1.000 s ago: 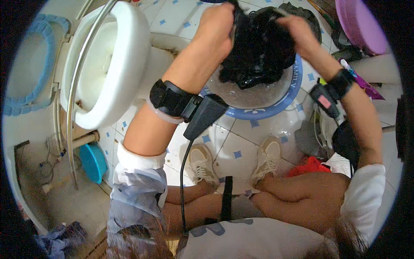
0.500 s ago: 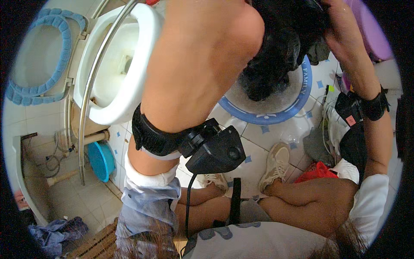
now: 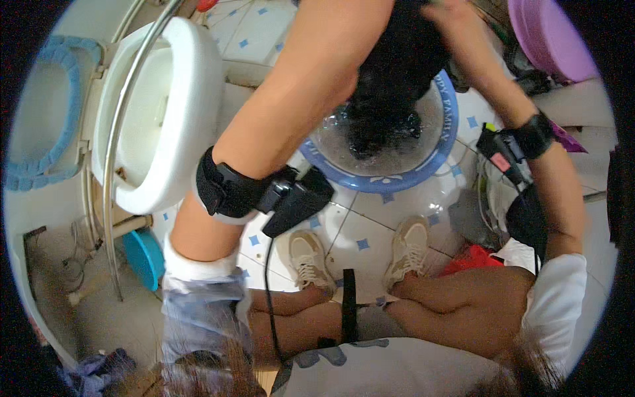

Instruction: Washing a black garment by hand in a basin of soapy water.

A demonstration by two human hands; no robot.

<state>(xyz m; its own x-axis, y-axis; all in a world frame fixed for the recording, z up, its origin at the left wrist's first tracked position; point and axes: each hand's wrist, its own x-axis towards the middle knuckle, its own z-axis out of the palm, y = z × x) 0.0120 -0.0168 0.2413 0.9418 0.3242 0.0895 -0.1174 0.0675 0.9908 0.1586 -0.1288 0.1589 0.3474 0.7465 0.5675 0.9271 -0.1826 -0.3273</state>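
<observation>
A bundle of wet black cloth point(image 3: 397, 66) hangs at the top middle, its lower end in the cloudy water of a round basin point(image 3: 370, 181) with a blue rim. My left forearm point(image 3: 297, 99) reaches up to the top edge, and the left hand lies beyond the picture. At the cloth's upper right side is my right hand point(image 3: 453, 20), blurred and cut by the top edge. Its fingers appear closed on the cloth, though little of them shows. Each forearm wears a black strap with a small black device, the left one point(image 3: 297, 202) with a cable.
The white toilet point(image 3: 205, 112) stands at the left, a metal pipe point(image 3: 122, 139) in front of it. A teal basin point(image 3: 143, 258) leans below. At the upper right is a purple tub point(image 3: 555, 43). My shoes point(image 3: 407, 248) rest on the tiled floor near red cloth point(image 3: 469, 258).
The whole view has shifted, with the basin slightly further left. My right hand has moved left, closer to the left arm. The black cloth now looks narrower, its end still in the water.
</observation>
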